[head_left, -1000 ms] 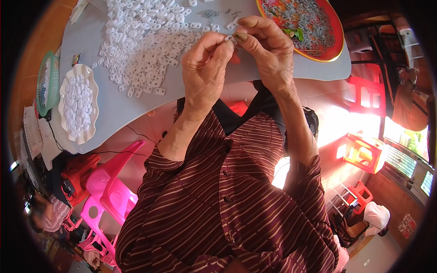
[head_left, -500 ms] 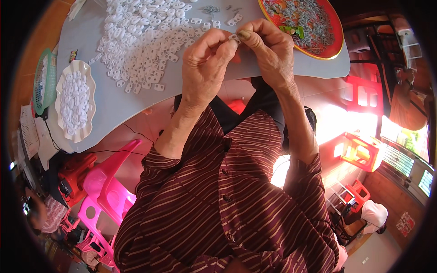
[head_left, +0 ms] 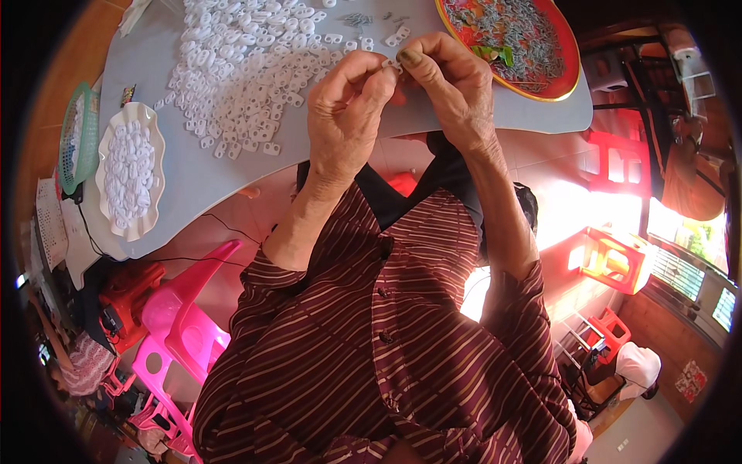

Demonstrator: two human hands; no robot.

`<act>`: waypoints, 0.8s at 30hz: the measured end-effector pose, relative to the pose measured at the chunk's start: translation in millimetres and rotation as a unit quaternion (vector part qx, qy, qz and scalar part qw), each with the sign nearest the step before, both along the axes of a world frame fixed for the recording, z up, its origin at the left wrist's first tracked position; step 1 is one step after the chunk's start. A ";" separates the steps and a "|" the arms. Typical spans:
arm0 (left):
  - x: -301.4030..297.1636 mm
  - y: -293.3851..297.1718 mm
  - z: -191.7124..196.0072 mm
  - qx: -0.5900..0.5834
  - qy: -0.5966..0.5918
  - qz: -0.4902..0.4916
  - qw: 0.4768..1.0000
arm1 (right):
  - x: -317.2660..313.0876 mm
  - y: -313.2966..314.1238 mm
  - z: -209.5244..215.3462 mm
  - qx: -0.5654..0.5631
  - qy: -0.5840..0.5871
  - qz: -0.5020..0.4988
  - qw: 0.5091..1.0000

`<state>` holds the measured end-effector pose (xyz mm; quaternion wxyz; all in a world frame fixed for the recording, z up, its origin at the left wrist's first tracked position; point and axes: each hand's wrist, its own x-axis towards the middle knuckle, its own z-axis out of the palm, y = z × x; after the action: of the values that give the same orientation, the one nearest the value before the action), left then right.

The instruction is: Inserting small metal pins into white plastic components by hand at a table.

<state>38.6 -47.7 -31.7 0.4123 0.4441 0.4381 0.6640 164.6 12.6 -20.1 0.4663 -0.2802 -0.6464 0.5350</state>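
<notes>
At a grey table (head_left: 185, 182), 2 hands (head_left: 344, 116) (head_left: 460, 97) together, pinching a white piece (head_left: 393, 65), white heap (head_left: 232, 81), pink chair (head_left: 166, 308), red stool (head_left: 638, 271)

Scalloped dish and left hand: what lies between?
Head view shows grey tabletop and the near edge of the white pile between dish and left hand.

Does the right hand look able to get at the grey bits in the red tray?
Probably yes: the right hand is close beside the tray in view, and nothing visible seems to block its way to the grey bits. Its fingertips are at a small white piece, though.
</notes>
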 end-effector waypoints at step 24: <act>-34.3 6.1 48.2 -0.014 0.251 0.004 0.968 | -1.6 -2.1 -0.1 -0.091 0.075 0.023 0.993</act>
<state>4.3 -41.6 16.5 0.2921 0.5892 0.5386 0.5266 163.0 10.4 -20.2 0.4735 -0.2661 -0.5643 0.6217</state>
